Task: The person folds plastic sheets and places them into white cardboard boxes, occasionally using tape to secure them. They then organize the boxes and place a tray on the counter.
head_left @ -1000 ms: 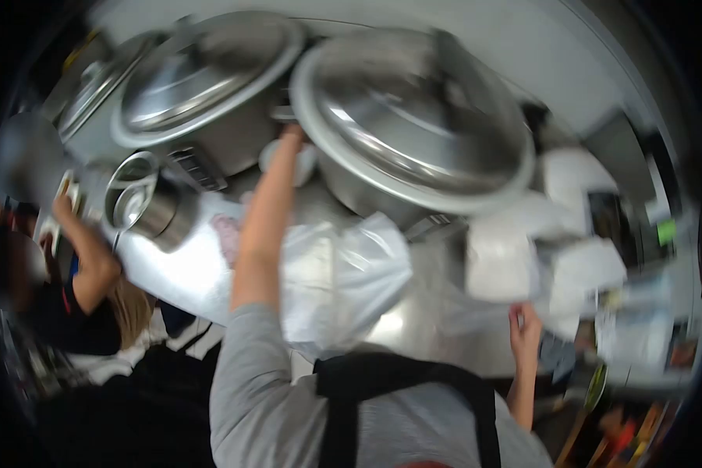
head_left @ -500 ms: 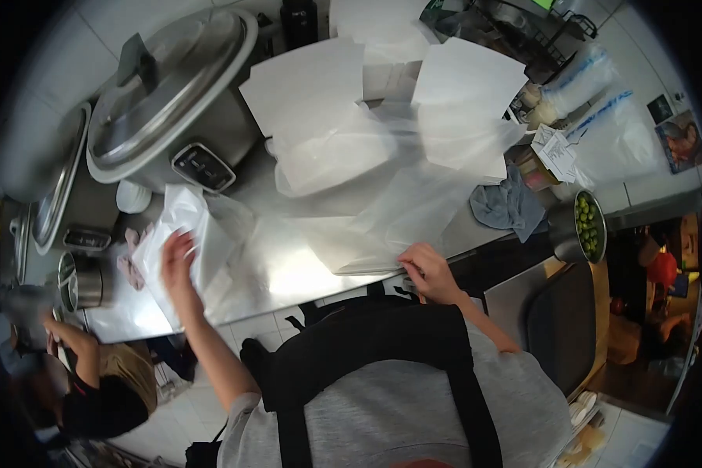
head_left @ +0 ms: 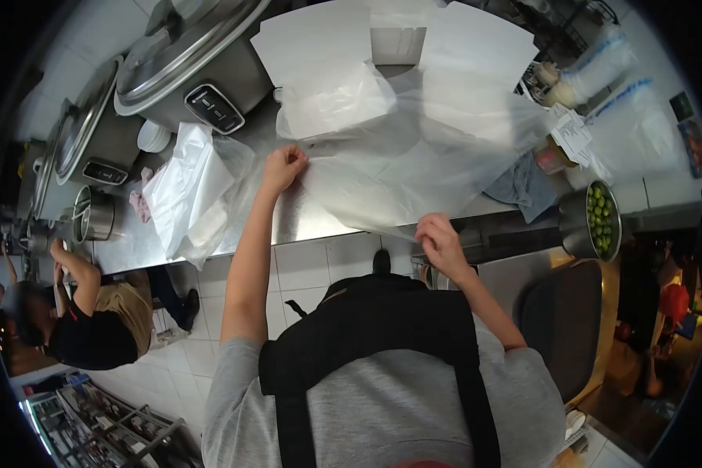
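A clear plastic bag point(head_left: 398, 183) is spread out flat across the steel counter in front of me. My left hand point(head_left: 282, 168) pinches at its left edge, close to a white box. On the near side, my right hand point(head_left: 440, 240) has the bag's front corner between thumb and fingers, drawn out past the counter edge. Behind the bag stand open white takeout boxes point(head_left: 312, 43), their lids raised, with translucent plastic about the lower parts. A pile of white plastic bags point(head_left: 189, 187) lies to the left of my left hand.
Large cookers point(head_left: 218, 78) line the back left, beside stacked white cups point(head_left: 154, 137) and a metal pot point(head_left: 93, 214). At right are a grey cloth point(head_left: 526, 186) and a metal bowl of green fruit point(head_left: 600, 222). A co-worker point(head_left: 93, 320) is at far left.
My left hand has moved right, from over the white bag pile to the clear bag's left edge. My right hand keeps hold of the front corner. The view has shifted.
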{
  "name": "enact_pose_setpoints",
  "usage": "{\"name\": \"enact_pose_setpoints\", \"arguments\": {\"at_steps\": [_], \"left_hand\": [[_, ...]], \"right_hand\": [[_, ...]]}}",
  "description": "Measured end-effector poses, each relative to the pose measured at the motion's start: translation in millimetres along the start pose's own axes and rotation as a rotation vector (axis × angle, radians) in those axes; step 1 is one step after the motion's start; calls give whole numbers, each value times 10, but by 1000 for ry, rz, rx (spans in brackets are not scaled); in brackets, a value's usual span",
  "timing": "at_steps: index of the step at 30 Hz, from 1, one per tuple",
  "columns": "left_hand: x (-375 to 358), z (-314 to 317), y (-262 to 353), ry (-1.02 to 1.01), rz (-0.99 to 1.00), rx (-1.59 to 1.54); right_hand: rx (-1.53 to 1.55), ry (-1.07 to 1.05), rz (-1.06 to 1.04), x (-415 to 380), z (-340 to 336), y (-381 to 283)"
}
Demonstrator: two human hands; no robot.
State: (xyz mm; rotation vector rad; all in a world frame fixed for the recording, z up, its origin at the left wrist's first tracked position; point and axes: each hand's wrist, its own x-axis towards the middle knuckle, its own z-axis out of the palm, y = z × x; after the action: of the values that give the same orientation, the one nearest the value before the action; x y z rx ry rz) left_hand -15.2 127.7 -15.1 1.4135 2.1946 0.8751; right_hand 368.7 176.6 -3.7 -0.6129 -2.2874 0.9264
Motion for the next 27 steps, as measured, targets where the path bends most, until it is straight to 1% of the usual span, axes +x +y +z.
{"name": "enact_pose_setpoints", "arguments": {"at_steps": [1,2,3,4,5,6,7,8,9,10,11,12,13,14,15,17,19,20,21,22,23,25,26,27], "left_hand": [[-12,-40,22,-52,-105,-90],[-67,-73,25,-56,-96,-89],[-150,-86,-5,-2,-52,-115],[-202,-94,-17,57,-7,-142],[-225,-123,50,58,-5,-147],[-248,-169,192,140,61,-135],[-250,-208,336,224,129,-122],[-217,-220,470,226,134,-123],[-162,-211,616,220,222,-158],[-107,-183,742,214,309,-194],[-60,-145,847,217,313,-195],[9,-111,954,222,358,-194],[116,-71,1033,228,404,-194],[235,-33,1099,235,409,-198],[382,49,1103,251,431,-154],[679,256,1110,267,456,-110],[973,469,1145,180,216,-183],[1077,575,1154,188,222,-185],[1178,668,1167,179,164,-196],[1246,690,1215,171,106,-207],[1306,687,1228,178,108,-210],[1283,564,1319,-173,1,-450],[1184,493,1359,-175,32,-562],[1042,347,1433,-179,55,-594]], "right_hand": [[-67,48,-23,26,-33,-22],[-235,245,-39,63,-141,-36],[-404,436,-54,152,-292,-62],[-371,662,-8,228,-416,120],[-70,884,119,403,-528,217],[243,1088,251,579,-638,296],[426,1061,390,737,-791,394],[609,1026,523,883,-934,488],[608,1028,517,1001,-1011,610],[671,949,539,1092,-1054,747],[731,867,561,1128,-1075,806],[729,867,550,1161,-1082,743],[753,857,432,1217,-1078,610],[774,846,318,1242,-1080,482],[771,846,315,1239,-1094,361],[830,760,252,1200,-1135,184],[817,734,259,1121,-1206,282],[803,707,274,1085,-1248,353],[802,705,263,1046,-1282,413],[767,696,309,1010,-1316,461],[732,685,359,980,-1349,516],[715,680,366,962,-1403,550],[701,677,375,980,-1431,572],[704,664,373,1024,-1468,563]]}}
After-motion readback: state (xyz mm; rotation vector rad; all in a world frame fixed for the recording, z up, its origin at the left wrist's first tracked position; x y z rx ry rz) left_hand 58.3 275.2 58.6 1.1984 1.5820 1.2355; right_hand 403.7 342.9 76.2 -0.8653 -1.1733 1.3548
